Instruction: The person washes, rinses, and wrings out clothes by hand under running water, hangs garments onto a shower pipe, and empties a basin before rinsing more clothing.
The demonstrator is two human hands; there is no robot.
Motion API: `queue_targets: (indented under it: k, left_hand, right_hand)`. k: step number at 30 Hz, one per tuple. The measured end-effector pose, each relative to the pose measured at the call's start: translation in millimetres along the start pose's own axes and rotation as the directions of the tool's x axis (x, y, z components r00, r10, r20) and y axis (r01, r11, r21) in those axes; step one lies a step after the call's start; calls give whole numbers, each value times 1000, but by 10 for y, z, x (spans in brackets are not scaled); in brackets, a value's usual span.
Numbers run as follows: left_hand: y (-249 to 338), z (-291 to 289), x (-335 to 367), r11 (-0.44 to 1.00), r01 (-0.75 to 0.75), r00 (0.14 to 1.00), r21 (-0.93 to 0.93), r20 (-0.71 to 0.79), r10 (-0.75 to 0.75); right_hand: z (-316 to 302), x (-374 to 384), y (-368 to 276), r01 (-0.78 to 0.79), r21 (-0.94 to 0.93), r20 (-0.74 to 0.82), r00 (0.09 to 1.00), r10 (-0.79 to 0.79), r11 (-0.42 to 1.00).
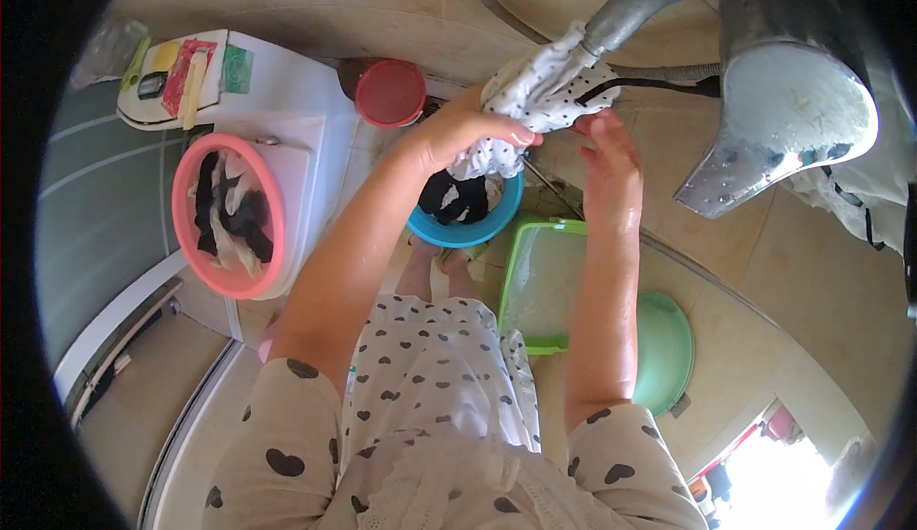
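A white cloth garment with small black dots [549, 86] is bunched up under the end of a metal spout [611, 29], which touches or presses into it. My left hand [468, 132] is closed on the garment's left side, thumb across the front. At its lower right edge, the curled fingers of my right hand [608, 153] grip the fabric; part of that grip is hidden. A black strap [650, 82] runs from the cloth to the right. Below hangs the garment's lower end, over a blue basin [465, 234] with black and white clothes [458, 196] in it.
Left stands a white machine [310, 100] bearing a pink basin [181, 215] of clothes. A red-lidded bucket [390, 93] is near the wall. Right of my feet are a green-rimmed basket [513, 272] and a green basin [673, 353]. A large metal fixture [798, 100] juts in at upper right.
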State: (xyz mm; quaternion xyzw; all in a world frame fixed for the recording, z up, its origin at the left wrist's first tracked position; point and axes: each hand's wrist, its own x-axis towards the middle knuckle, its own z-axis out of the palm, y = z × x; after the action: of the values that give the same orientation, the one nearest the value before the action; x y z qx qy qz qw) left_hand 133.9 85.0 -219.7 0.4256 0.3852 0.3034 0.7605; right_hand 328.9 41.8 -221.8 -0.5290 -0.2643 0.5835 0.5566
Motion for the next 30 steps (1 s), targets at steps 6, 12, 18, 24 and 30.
queue_targets:
  k: [6, 12, 18, 24, 30]
  left_hand:
    - [-93, 170, -171, 554, 357, 926, -752, 361, -108]
    - [-230, 321, -302, 201, 440, 884, -875, 461, 73]
    - [73, 555, -385, 356, 91, 990, -930, 122, 65]
    - [271, 293, -243, 716, 395, 910, -575, 350, -221]
    - [319, 472, 24, 865, 133, 981, 485, -186, -47]
  right_hand:
    - [223, 106, 283, -306, 451, 508, 860, 40, 838]
    - [607, 447, 247, -472, 497, 749, 657, -86, 728]
    - [651, 454, -15, -614, 511, 819, 561, -123, 602]
    - [643, 480, -311, -262, 140, 582, 802, 135, 955]
    - [840, 394, -530, 83, -323, 210, 978, -14, 943]
